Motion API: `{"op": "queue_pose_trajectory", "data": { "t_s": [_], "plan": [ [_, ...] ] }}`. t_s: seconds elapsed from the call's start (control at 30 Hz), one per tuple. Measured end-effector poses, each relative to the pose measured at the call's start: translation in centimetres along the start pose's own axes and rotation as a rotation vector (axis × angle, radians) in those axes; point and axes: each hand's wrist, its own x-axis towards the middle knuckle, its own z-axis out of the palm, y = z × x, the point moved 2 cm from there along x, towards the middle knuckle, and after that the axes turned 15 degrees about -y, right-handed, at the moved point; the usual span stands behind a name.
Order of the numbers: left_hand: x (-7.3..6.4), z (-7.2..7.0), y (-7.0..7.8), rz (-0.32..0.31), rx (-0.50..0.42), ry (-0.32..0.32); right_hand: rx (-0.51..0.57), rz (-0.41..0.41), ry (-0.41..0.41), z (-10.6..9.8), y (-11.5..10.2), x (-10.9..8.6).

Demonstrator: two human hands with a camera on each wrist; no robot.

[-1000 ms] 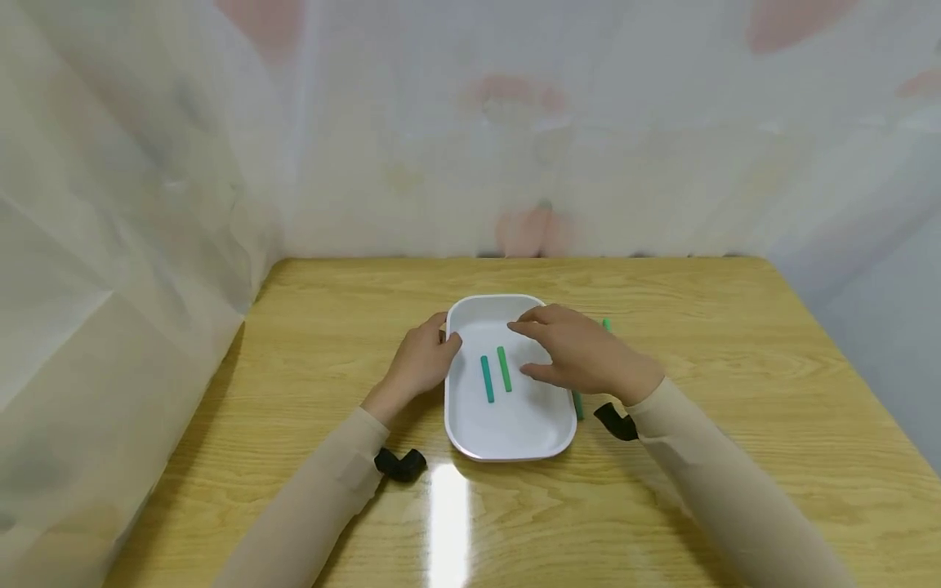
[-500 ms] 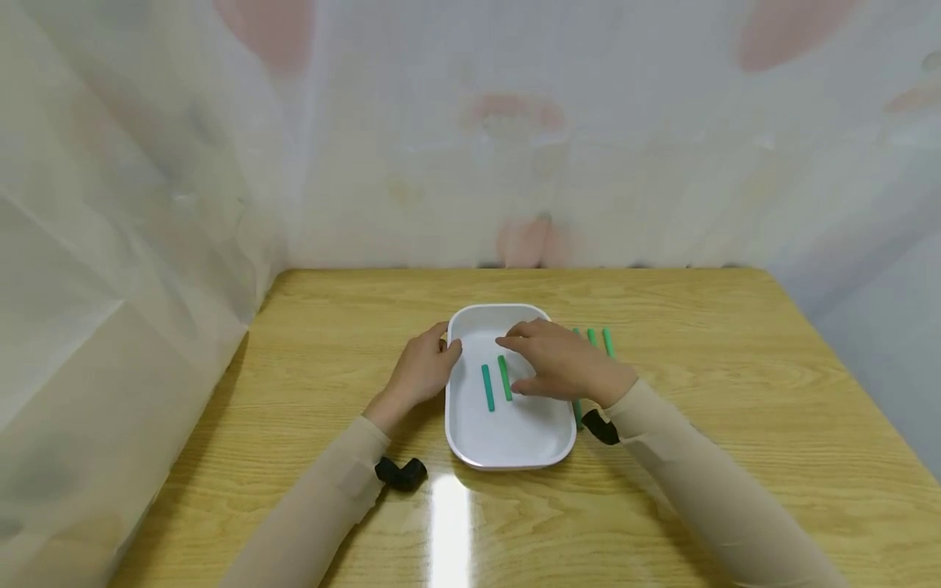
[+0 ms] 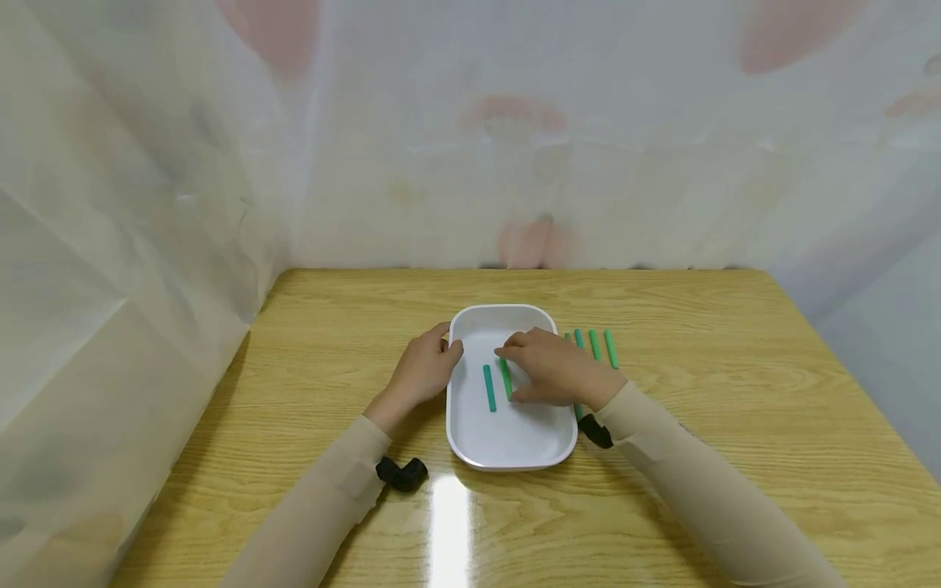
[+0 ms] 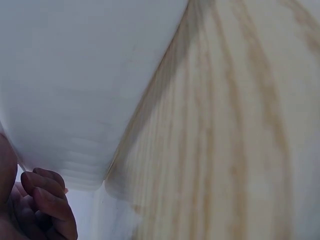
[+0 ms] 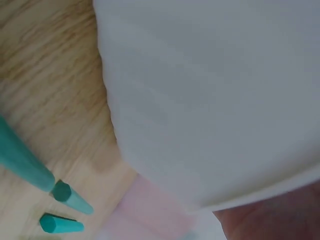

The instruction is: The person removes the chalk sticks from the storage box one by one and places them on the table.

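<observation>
Black angled wrist piece: on the left cuff, at eight o'clock of the white, round-cornered, plastic-looking tray; could bump its wall if that wrist rolls.
Left hand: nine o'clock, thumb over the rim, gripping the tray's wall; a slack hold might let it slide.
Slim round teal stick: inside the tray, nine o'clock of its middle; a stray right thumb could start it rolling.
Slim round bright-green stick: inside, about the middle; end-to-end pressure could make it slip away.
Right hand: two o'clock, fingers bent, tips by the bright-green stick's two ends; cannot tell whether they pinch it.
Outer green and teal sticks: on the wood-grain table, two o'clock; a lowered right wrist could nudge them.
</observation>
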Motion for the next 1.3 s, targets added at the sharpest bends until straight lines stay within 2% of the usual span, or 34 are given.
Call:
{"op": "queue_pose_trajectory", "data": {
  "t_s": [0.3,0.73,1.3],
  "plan": [
    [0.0,0.0,0.2,-0.001,0.007,-0.001,-0.014,-0.002,-0.005,0.5,0.0,0.4],
    [0.2,-0.1,-0.1,-0.018,0.017,-0.012,-0.069,-0.014,0.036,1.1,0.1,0.6],
    [0.3,-0.1,-0.2,-0.014,0.008,-0.012,-0.064,-0.018,0.034,1.4,0.0,0.7]
  ]
}}
